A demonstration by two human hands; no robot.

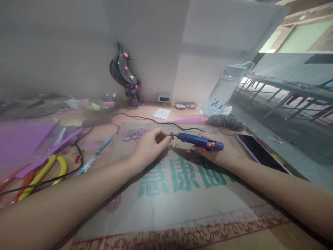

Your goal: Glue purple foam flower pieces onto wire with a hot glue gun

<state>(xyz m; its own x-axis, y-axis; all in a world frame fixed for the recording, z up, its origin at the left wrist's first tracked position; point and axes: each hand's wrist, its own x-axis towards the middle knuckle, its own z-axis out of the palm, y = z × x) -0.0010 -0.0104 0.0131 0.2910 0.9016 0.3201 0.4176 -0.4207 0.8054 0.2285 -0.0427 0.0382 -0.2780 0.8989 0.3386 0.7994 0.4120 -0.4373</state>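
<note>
At the centre of the work surface, just above the printed sheet (161, 211), is the blue glue-gun-style tool (195, 139); clock directions are taken from it. Its long axis runs nearly level across the view, slim metal tip towards nine o'clock and tilted slightly to ten, butt end between three and four. Condition: dark blue slender barrel, orange-and-white patch near the butt, red glow on the underside.

The right hand (217, 156) is closed around the barrel from beneath; its far fingers are partly hidden. At nine o'clock, the left hand (151, 144) pinches a small purple piece (172, 135) between thumb and forefinger at the tip; whether tip and piece touch cannot be told. Beyond that hand, also at nine, lies a cluster of purple cut-outs (134, 134).

Further out: grey yarn (226, 122) at two o'clock, a clear water bottle (222, 92) at one, two round tins (185, 105) at eleven, a grey crescent ornament (126, 74) with coloured balls at ten, and a smartphone (261, 152) between three and four.
</note>
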